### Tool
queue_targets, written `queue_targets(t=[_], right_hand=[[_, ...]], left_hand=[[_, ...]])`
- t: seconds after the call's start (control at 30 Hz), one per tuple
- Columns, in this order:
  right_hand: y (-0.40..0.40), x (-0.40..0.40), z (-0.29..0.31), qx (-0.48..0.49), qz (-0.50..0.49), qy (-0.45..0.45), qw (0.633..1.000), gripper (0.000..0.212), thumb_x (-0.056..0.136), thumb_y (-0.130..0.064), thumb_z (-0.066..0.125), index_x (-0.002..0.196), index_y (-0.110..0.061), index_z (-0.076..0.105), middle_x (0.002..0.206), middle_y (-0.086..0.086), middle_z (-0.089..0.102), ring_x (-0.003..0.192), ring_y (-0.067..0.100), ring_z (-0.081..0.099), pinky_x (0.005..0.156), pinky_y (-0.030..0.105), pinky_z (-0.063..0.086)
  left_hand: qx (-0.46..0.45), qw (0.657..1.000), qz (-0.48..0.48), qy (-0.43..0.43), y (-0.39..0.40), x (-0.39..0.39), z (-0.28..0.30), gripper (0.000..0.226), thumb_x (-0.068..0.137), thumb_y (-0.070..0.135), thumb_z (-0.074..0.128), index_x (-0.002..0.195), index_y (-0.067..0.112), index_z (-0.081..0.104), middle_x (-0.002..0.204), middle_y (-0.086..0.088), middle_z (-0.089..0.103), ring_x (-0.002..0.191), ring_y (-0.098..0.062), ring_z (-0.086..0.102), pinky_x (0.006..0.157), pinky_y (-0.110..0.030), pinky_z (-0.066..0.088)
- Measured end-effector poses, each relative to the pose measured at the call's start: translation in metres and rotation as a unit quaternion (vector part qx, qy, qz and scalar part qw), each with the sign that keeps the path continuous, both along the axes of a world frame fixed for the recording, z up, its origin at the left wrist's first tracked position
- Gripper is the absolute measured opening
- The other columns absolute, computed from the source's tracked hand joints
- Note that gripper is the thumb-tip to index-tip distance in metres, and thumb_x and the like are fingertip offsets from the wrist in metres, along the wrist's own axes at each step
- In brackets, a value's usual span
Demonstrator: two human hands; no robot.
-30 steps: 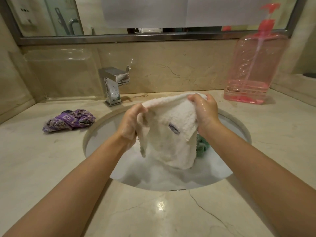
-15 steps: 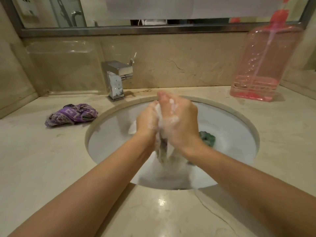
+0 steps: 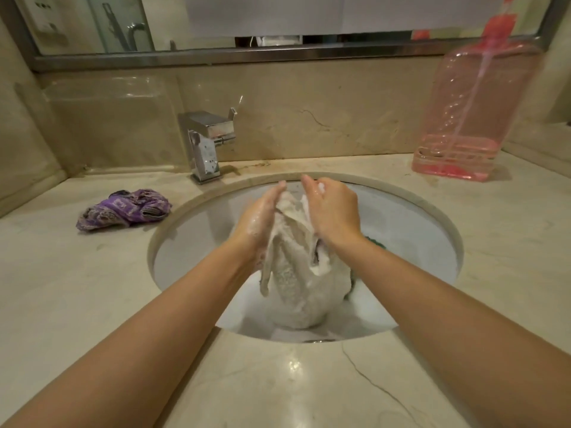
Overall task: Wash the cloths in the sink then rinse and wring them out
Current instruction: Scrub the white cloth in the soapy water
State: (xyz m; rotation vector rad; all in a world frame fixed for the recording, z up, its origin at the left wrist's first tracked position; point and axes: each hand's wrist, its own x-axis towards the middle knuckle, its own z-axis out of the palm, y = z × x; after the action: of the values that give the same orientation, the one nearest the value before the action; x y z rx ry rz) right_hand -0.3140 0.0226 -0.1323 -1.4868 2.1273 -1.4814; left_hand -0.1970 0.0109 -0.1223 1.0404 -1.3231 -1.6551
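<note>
Suds coat the left hand (image 3: 259, 219), which lies with straight fingers flat against the left side of a white cloth (image 3: 296, 273) — an open grip, pressing rather than clutching. The right hand (image 3: 332, 211) meets the cloth from the other side, its fingers bent over the top fold and its palm pushed into the fabric; its grip closes on the white cloth. The cloth hangs bunched between the two palms over the middle of the sink (image 3: 197, 242), its lower end down in the basin. A green cloth (image 3: 375, 240) peeks out at about 3 o'clock from the white one, just behind the right wrist and mostly hidden. On the table (image 3: 77, 288), a crumpled purple cloth (image 3: 123, 209) lies at 9 o'clock from the sink, well apart from the hands. The chrome tap (image 3: 205, 146) stands at 11 o'clock on the rim — the pink pump bottle (image 3: 469, 118) at 2 o'clock.
</note>
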Motion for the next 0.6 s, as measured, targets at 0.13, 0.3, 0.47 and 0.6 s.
queue_targets(t=[0.13,0.3,0.47,0.6], right_hand=[[-0.001,-0.029,-0.001,0.074,0.08,-0.158,0.981,0.049,0.083,-0.063,0.059,0.095,-0.017,0.049,0.105,0.0,0.06,0.1,0.019,0.056,0.082,0.032,0.042],[0.014,-0.052,0.007,0.229,0.135,-0.002,0.964,0.033,0.079,-0.038,0.077,0.093,-0.01,0.066,0.096,0.007,0.07,0.089,0.023,0.065,0.069,0.032,0.049],[0.012,-0.055,0.009,0.105,0.021,-0.031,0.994,0.033,0.09,-0.038,0.064,0.107,-0.009,0.065,0.108,0.01,0.065,0.097,0.028,0.062,0.08,0.038,0.052],[0.021,-0.044,0.017,0.021,0.178,-0.244,0.953,0.031,0.09,-0.033,0.066,0.11,-0.009,0.064,0.105,0.013,0.071,0.099,0.031,0.067,0.091,0.05,0.053]], left_hand=[[-0.025,0.997,0.07,0.03,-0.008,0.005,0.0,0.029,0.093,0.038,0.058,0.083,0.012,0.067,0.064,-0.003,0.067,0.062,-0.019,0.066,0.061,-0.027,0.055],[-0.006,0.99,0.14,-0.021,-0.015,0.01,-0.002,0.039,0.089,0.024,0.063,0.12,0.002,0.059,0.084,-0.011,0.066,0.058,-0.015,0.061,0.047,-0.021,0.045],[-0.046,0.988,0.141,-0.041,-0.015,0.01,-0.006,0.033,0.086,0.029,0.07,0.109,0.01,0.056,0.096,-0.005,0.065,0.073,-0.014,0.059,0.057,-0.025,0.045],[-0.034,0.992,0.121,-0.009,-0.012,0.007,-0.003,0.032,0.089,0.035,0.066,0.106,0.008,0.06,0.093,-0.005,0.068,0.08,-0.015,0.065,0.064,-0.026,0.05]])
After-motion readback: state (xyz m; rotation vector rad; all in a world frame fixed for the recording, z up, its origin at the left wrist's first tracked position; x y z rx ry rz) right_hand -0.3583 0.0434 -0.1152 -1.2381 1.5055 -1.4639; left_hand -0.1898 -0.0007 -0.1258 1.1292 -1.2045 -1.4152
